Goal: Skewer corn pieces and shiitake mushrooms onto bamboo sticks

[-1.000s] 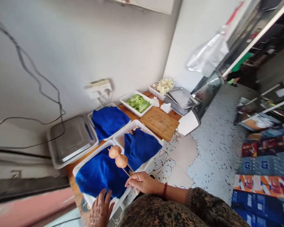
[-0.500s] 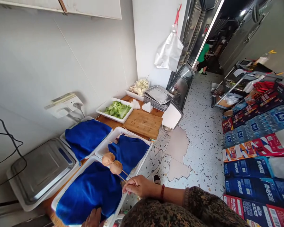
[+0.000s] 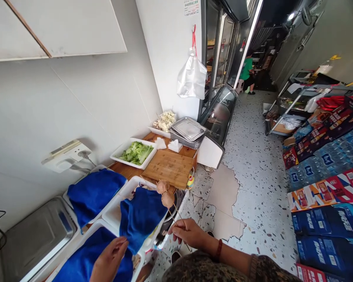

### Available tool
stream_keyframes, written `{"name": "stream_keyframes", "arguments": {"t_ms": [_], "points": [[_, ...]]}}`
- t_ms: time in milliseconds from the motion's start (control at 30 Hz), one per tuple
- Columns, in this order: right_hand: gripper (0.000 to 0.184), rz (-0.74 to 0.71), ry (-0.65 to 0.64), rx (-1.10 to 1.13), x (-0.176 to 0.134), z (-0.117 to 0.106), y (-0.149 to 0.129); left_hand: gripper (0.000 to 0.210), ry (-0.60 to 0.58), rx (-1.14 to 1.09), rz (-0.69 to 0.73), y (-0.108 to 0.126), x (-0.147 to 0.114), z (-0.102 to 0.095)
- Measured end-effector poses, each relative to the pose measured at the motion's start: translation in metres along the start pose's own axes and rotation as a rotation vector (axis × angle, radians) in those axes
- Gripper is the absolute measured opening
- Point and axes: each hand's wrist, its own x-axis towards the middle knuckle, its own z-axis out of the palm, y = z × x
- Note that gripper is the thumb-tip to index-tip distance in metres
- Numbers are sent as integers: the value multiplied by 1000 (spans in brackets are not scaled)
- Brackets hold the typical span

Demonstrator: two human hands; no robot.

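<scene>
My right hand (image 3: 186,232) is closed round the thin sticks of two skewers (image 3: 167,199), held upright over the right edge of a white tray. Each carries a round, light-brown piece of food at its top. My left hand (image 3: 111,258) has its fingers closed at the near corner of a blue cloth (image 3: 141,213), which lies over part of the white tray (image 3: 111,215). The right end of that tray is uncovered, with dark contents partly in sight. A second blue cloth (image 3: 88,254) spreads under my left hand over the nearest tray.
A wooden cutting board (image 3: 169,168) lies beyond the trays, beside a white tray of lettuce (image 3: 137,152) and stacked metal trays (image 3: 190,131). Another blue cloth (image 3: 97,192) and a metal lid (image 3: 38,239) are at left. Stacked cartons (image 3: 326,223) line the right side; a person (image 3: 247,72) stands far back.
My right hand has lifted the skewers up and to the right. My left hand has moved forward to the middle cloth, whose right side is drawn back from the tray. The view has shifted.
</scene>
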Motion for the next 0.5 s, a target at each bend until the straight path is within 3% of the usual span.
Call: {"name": "stream_keyframes", "arguments": {"t_ms": [67,133,200,267,367,500], "points": [[31,-7,-37,8,-9,-32,-11,55,-139,-151,18,70,7,48],[32,-34,-76,4,-17,-63,-20,61,-356,-311,86,132,10,102],[32,-63,-112,-14,-23,-92,-27,62,-531,-480,140,180,11,151],[34,-70,-132,-16,-25,-120,-31,57,-612,-604,113,214,13,188],[35,-59,-99,16,-17,-155,-31,46,-681,-673,61,246,25,219],[34,-89,-47,0,14,-191,-32,42,-658,-774,67,275,60,237]]}}
